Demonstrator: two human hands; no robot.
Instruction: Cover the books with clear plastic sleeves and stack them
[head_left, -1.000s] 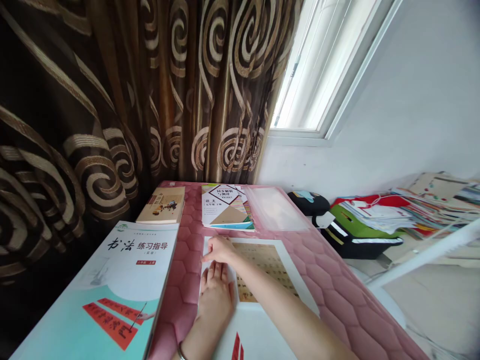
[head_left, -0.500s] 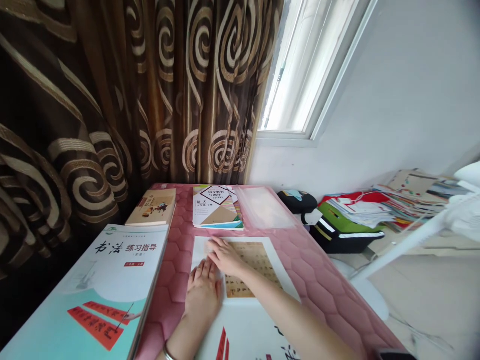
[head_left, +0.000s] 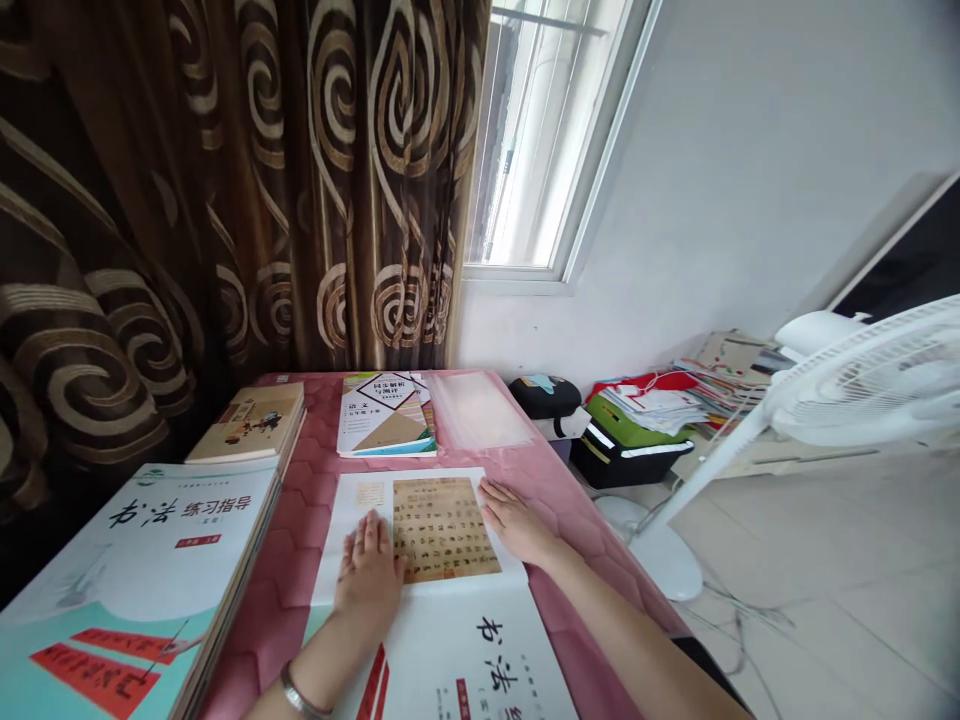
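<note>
A calligraphy workbook (head_left: 442, 630) lies spread with its cover facing up on the pink padded cloth. Its far flap carries a brown picture of old handwriting (head_left: 442, 530). My left hand (head_left: 369, 578) rests flat on the flap, left of that picture, fingers extended. At the flap's right edge lies my right hand (head_left: 516, 522), with its fingers stretched out over the paper. Neither hand grips anything.
To the left is a stack of calligraphy workbooks (head_left: 150, 570) with tan books (head_left: 251, 422) behind. Farther back lie exercise books (head_left: 386, 415) and clear plastic covers (head_left: 480, 410). A white fan (head_left: 712, 460) stands right of the pink-covered table (head_left: 285, 560).
My right hand has slid from the flap's left side to its right edge, uncovering the brown picture. My left hand stays on the flap. The view has turned right.
</note>
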